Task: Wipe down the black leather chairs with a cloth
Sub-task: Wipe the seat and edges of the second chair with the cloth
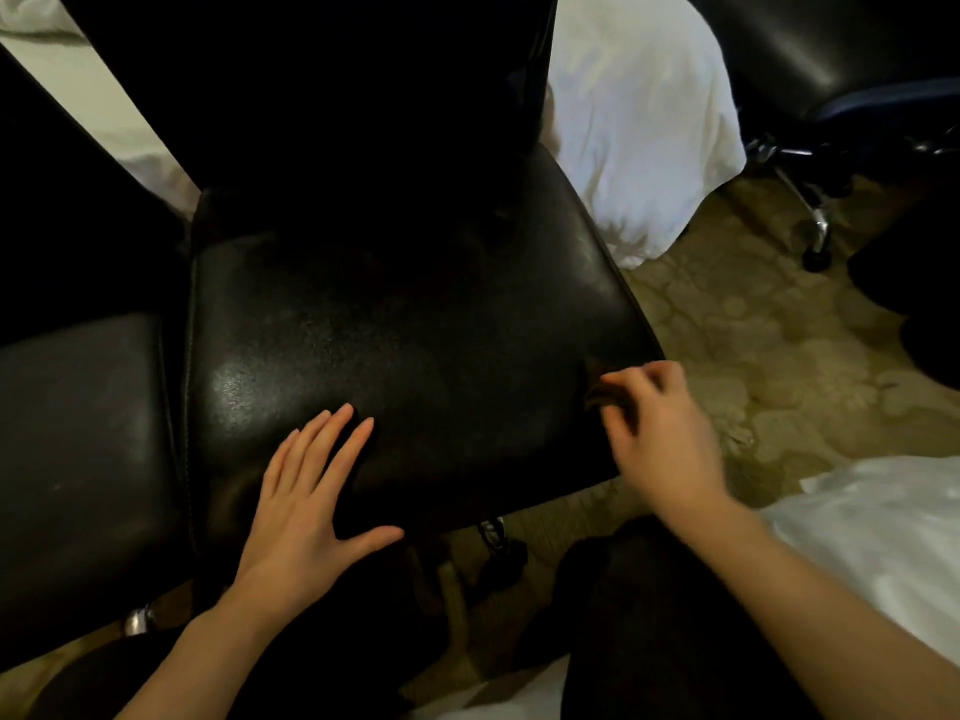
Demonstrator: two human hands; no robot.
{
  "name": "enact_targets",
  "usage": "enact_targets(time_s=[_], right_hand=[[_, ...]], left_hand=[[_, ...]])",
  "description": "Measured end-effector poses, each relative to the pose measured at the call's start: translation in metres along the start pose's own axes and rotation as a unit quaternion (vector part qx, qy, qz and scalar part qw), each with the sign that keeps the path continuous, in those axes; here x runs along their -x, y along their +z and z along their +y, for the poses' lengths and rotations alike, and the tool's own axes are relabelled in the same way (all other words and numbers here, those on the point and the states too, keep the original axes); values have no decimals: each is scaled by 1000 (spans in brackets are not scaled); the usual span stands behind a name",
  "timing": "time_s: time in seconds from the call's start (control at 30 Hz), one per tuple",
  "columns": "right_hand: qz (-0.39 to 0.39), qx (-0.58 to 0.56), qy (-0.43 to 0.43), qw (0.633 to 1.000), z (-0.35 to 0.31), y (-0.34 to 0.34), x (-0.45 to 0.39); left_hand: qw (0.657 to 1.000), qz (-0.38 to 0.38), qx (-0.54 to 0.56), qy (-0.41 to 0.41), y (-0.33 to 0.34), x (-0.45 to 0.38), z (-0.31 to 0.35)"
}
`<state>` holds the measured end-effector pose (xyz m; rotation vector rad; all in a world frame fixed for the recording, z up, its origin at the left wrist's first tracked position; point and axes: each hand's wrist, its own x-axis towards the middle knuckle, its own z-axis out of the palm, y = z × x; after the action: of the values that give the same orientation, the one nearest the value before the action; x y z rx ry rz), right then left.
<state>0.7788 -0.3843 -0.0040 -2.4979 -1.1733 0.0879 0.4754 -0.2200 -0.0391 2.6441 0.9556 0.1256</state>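
Observation:
A black leather chair [395, 324] fills the middle, its seat facing me and its backrest rising at the top. My left hand [306, 501] lies flat on the seat's front left part, fingers straight and spread. A very dark cloth [363, 475] appears to lie under and beside it, hard to tell from the leather. My right hand [654, 423] is blurred at the seat's front right corner, its fingers curled and pinching a dark fold there that looks like the cloth's edge.
A second black leather chair [78, 433] stands tight against the left side. A black office chair [831, 70] with a chrome wheeled base stands at the back right. White bedding [639, 122] hangs behind, white fabric [878, 537] lies at the right, and patterned carpet [769, 345] covers the floor.

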Motion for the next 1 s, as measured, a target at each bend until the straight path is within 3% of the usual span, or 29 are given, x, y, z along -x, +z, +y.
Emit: enact_targets(time_s=[0.2,0.33,0.47,0.6,0.8,1.0], right_hand=[[56,-64,165,983,40,-11,-13],[45,-94,121,987,38,-8,8],[57,-98,65,991,32,0,5],[70,-32,15,997,31,0,-31],[55,-85,89,991,34,-1,-74],[70,-153,171,971,47,-3,-16]], left_hand=[[1000,1,-2,-8,-1,1,2],[999,40,-20,-32,-5,-12,36],[989,32,-62,132,11,-67,107],[993,16,-54,102,29,-110,133],[994,20,-45,95,37,-111,129],[995,27,-27,93,38,-112,127]])
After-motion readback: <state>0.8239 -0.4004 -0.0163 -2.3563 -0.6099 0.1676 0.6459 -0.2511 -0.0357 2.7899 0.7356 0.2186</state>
